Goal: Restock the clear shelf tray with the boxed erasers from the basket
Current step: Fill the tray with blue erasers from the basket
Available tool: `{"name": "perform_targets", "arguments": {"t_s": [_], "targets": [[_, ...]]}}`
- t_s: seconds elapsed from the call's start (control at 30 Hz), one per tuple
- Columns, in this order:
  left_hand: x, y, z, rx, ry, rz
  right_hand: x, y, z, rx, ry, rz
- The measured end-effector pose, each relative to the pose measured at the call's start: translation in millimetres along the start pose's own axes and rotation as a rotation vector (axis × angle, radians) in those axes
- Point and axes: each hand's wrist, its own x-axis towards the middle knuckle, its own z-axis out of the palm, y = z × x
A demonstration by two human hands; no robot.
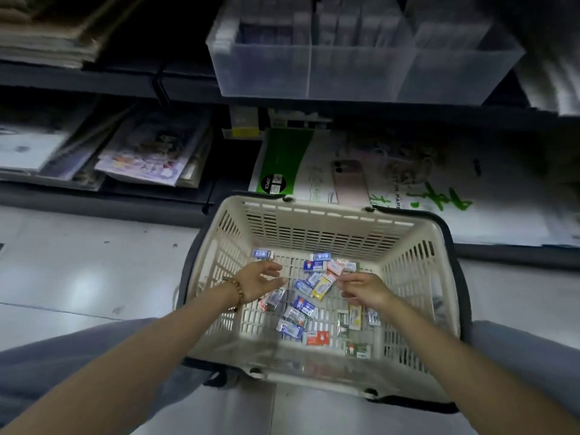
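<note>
Both hands are down in the beige shopping basket (317, 229), which sits on the floor at dead centre. The boxed erasers (303, 306) are scattered loose across its slotted bottom, mostly blue ones. There's also a yellow eraser (322, 287) near the middle, a red eraser (317, 338) toward 6 o'clock, and a lone blue eraser (263, 254) off at 10 o'clock against the far wall.

The left hand (257, 281) has a wooden bead bracelet (235, 291) on the wrist. It hovers at about 9 o'clock of the pile with fingers spread and relaxed, holding nothing. The right hand (364, 290) comes in from 3 o'clock with thumb and fingers drawn together right by the yellow eraser. It's blurry there, so I honestly can't tell if it's pinching a box or just touching it.

The clear shelf tray (314, 73) is up at 12 o'clock on the dark shelf, well apart from the basket. It has dividers, and some pale packs stand in the back.

On the lower shelf, between tray and basket, a pink phone (350, 183) lies on a green-and-white paper pack (288, 161). Illustrated books (150, 152) are stacked at 10 o'clock.
</note>
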Motion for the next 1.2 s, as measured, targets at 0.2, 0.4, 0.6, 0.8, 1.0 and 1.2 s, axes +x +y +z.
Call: {"name": "perform_targets", "arguments": {"t_s": [0.2, 0.4, 0.6, 0.8, 1.0, 1.2], "targets": [[64.7, -36.3, 54.9, -0.086, -0.005, -0.111, 50.0, 34.3, 24.5, -0.223, -0.040, -0.202], [105.3, -59.2, 81.2, 0.160, 0.018, 0.014, 78.6, 65.7, 28.8, -0.642, -0.059, -0.374], [124.8, -67.1, 87.4, 0.470, 0.121, 0.108, 85.0, 70.4, 23.9, -0.314, 0.211, -0.335], [129.8, -71.4, 77.6, 0.536, 0.059, 0.182, 119.0, 31.4, 33.8, -0.047, 0.474, -0.109], [129.8, -87.0, 61.7, 0.277, 0.272, 0.046, 141.5, 14.1, 57.2, 0.069, 0.534, 0.116], [138.3, -90.8, 40.9, 0.218, 0.452, -0.017, 134.2, 11.3, 58.5, 0.236, 0.554, 0.096]]}}
